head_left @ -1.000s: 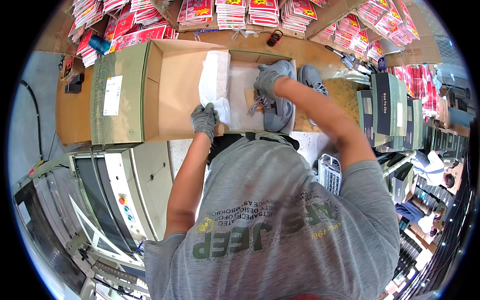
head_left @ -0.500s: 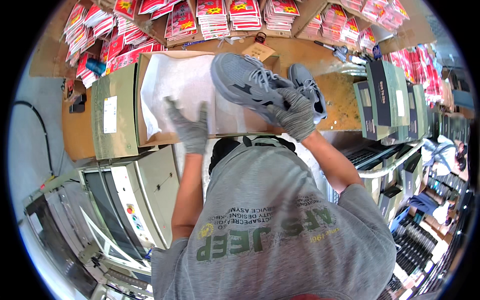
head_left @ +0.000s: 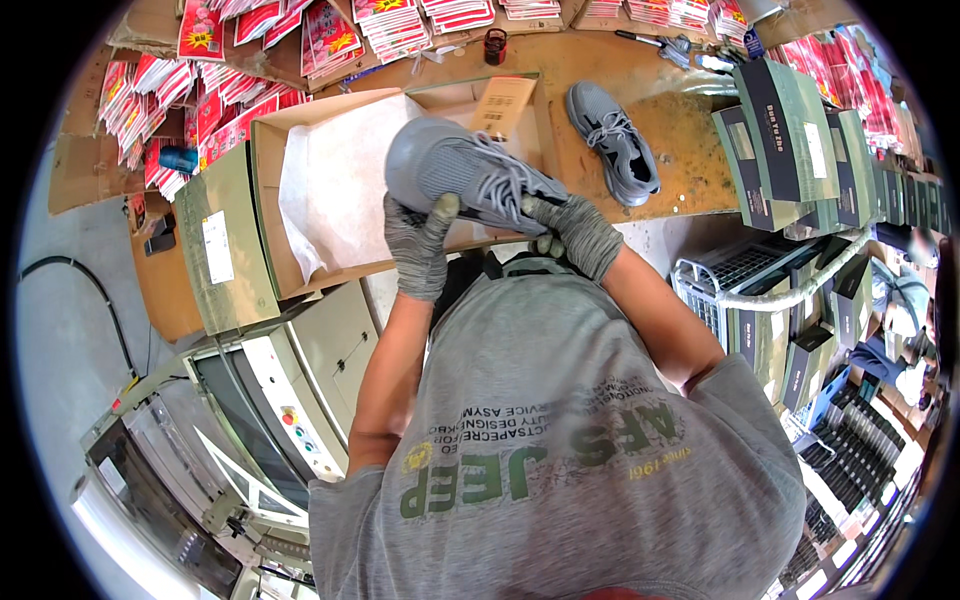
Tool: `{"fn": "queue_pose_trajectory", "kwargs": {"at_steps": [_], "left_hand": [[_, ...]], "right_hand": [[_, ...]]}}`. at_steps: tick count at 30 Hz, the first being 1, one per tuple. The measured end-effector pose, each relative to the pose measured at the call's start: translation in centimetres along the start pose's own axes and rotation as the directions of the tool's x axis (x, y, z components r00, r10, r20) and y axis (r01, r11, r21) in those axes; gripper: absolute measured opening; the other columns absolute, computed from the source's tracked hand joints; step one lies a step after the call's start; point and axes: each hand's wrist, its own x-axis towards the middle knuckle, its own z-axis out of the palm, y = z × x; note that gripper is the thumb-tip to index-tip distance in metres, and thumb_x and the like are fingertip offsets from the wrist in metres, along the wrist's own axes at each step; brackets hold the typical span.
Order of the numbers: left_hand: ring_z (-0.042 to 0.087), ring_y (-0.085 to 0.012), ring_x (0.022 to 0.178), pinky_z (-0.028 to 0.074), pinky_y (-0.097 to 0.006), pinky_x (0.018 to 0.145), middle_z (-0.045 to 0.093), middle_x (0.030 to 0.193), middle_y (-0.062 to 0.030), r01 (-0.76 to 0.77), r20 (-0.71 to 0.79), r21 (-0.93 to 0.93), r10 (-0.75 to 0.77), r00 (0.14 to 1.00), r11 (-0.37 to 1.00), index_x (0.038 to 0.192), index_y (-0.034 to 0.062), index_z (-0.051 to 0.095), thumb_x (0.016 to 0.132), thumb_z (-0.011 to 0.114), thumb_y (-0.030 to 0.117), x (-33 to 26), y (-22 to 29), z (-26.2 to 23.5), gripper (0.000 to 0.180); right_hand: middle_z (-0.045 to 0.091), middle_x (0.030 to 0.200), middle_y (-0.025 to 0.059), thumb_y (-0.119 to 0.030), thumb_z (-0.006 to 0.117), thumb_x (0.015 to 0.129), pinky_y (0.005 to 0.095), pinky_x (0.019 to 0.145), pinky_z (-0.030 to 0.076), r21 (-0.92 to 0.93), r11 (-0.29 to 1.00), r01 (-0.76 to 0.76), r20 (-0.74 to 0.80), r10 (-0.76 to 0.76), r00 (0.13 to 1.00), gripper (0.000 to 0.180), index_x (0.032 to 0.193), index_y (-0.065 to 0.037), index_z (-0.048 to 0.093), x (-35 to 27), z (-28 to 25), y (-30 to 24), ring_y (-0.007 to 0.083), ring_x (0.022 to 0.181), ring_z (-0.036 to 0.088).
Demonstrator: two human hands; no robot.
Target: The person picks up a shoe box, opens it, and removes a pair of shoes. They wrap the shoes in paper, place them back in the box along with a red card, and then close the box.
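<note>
A grey lace-up sneaker (head_left: pixel 455 165) is held between my two gloved hands, above the near side of an open shoebox (head_left: pixel 268 190). My left hand (head_left: pixel 418 240) grips it below the toe end, thumb on the near side. At the heel end, my right hand (head_left: pixel 578 235) is wrapped round the shoe. White tissue paper (head_left: pixel 335 170) lines the box, and a brown paper tag (head_left: pixel 502 105) stands at its far right. The matching sneaker (head_left: pixel 612 140) rests on the wooden table to the right of the box.
Stacks of red printed packets (head_left: pixel 400 35) fill cardboard boxes along the back. Dark green shoeboxes (head_left: pixel 785 130) are piled at the right, above a wire cart (head_left: pixel 700 295). A machine with control buttons (head_left: pixel 290 415) stands at the lower left. A small dark red jar (head_left: pixel 495 46) sits behind the box.
My left hand has moved from over the tissue paper onto the sneaker's toe end. The held sneaker has come lower and nearer to me, still in my right hand.
</note>
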Motion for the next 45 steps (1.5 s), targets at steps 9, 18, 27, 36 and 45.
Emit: {"fn": "queue_pose_trajectory", "kwargs": {"at_steps": [9, 18, 27, 36, 45], "left_hand": [[0.059, -0.0136, 0.092, 0.052, -0.030, 0.085, 0.065, 0.106, -0.0054, 0.021, -0.042, 0.059, -0.018, 0.999, 0.998, 0.117, 0.0000, 0.061, 0.083, 0.088, 0.035, 3.7, -1.4, -2.7, 0.056], [0.061, -0.0145, 0.093, 0.054, -0.029, 0.078, 0.064, 0.111, -0.0067, 0.297, 0.103, -0.090, -0.288, 0.952, 0.951, 0.131, -0.0014, 0.054, 0.086, 0.083, 0.045, 6.6, -1.9, -3.1, 0.071], [0.042, -0.0267, 0.141, 0.037, -0.039, 0.117, 0.041, 0.155, -0.0126, 0.176, 0.339, -0.049, -0.149, 0.929, 0.983, 0.164, 0.0066, 0.013, 0.078, 0.087, 0.037, -0.1, -0.9, 2.2, 0.117], [0.048, -0.0253, 0.138, 0.039, -0.040, 0.117, 0.046, 0.154, -0.0116, 0.359, 0.394, -0.342, -0.215, 0.894, 0.868, 0.161, 0.0066, 0.028, 0.081, 0.082, 0.035, -1.4, 3.8, 2.8, 0.101], [0.051, -0.0261, 0.136, 0.043, -0.042, 0.115, 0.045, 0.154, -0.0122, 0.447, 0.457, -0.339, -0.271, 0.847, 0.827, 0.162, 0.0092, 0.025, 0.083, 0.081, 0.035, -3.3, 5.2, 3.6, 0.101]], "right_hand": [[0.069, 0.085, 0.0063, -0.014, 0.078, 0.091, 0.0210, 0.045, 0.046, 0.367, 0.923, -0.113, 0.266, 0.012, 0.964, 0.026, 0.110, -0.001, 0.066, 0.7, -0.7, 3.5, 0.0083, 0.056, 0.060], [0.057, 0.144, 0.0102, -0.015, 0.080, 0.086, 0.0346, 0.115, 0.039, 0.152, 0.936, 0.316, 0.248, -0.346, 0.905, 0.073, 0.151, -0.004, 0.048, 0.9, -2.4, 2.6, 0.0206, 0.134, 0.052], [0.067, 0.123, 0.0053, -0.033, 0.071, 0.098, 0.0296, 0.094, 0.051, 0.138, 0.937, 0.321, 0.225, -0.345, 0.911, 0.053, 0.140, -0.003, 0.057, 4.5, -2.4, 4.2, 0.0133, 0.112, 0.061], [0.072, 0.101, 0.0123, -0.017, 0.061, 0.099, 0.0334, 0.064, 0.064, 0.625, 0.755, 0.197, -0.449, 0.141, 0.882, 0.020, 0.115, -0.008, 0.067, 14.6, -19.1, 3.3, 0.0289, 0.080, 0.073], [0.069, 0.082, 0.0090, -0.010, 0.061, 0.096, 0.0281, 0.048, 0.053, 0.798, 0.582, 0.153, -0.329, 0.209, 0.921, 0.006, 0.098, -0.007, 0.066, 20.0, -22.5, 5.6, 0.0206, 0.064, 0.065]]}}
